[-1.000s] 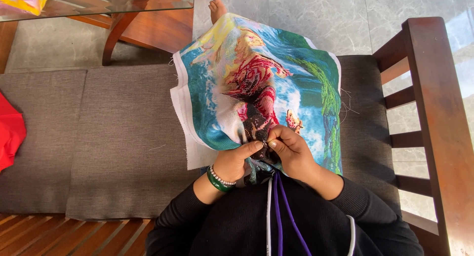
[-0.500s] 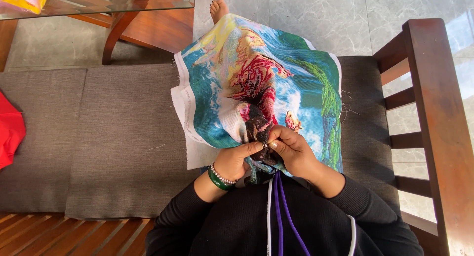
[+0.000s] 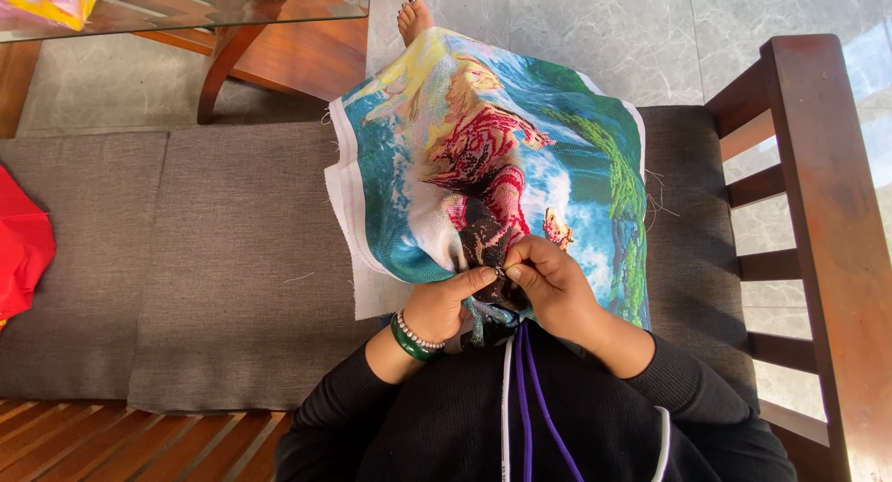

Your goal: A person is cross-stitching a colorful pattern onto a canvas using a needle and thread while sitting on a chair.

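Both hands, left (image 3: 444, 307) and right (image 3: 550, 285), pinch the near edge of the canvas (image 3: 492, 157) fingertip to fingertip, bunching its dark patch close for fine work, while the rest drapes over the lap onto the grey cushion (image 3: 186, 250).

Needlework canvas (image 3: 483, 157): on the lap, over the sofa cushion's (image 3: 186, 250) right half, reaching its front edge.
Left hand (image 3: 444, 306): at canvas near edge, fingertips touching right hand (image 3: 553, 287).
Cloth (image 3: 23, 245): cushion's left edge.
Armrest (image 3: 818, 222): right of cushion.
Glass table (image 3: 186, 8): beyond cushion's front-left.
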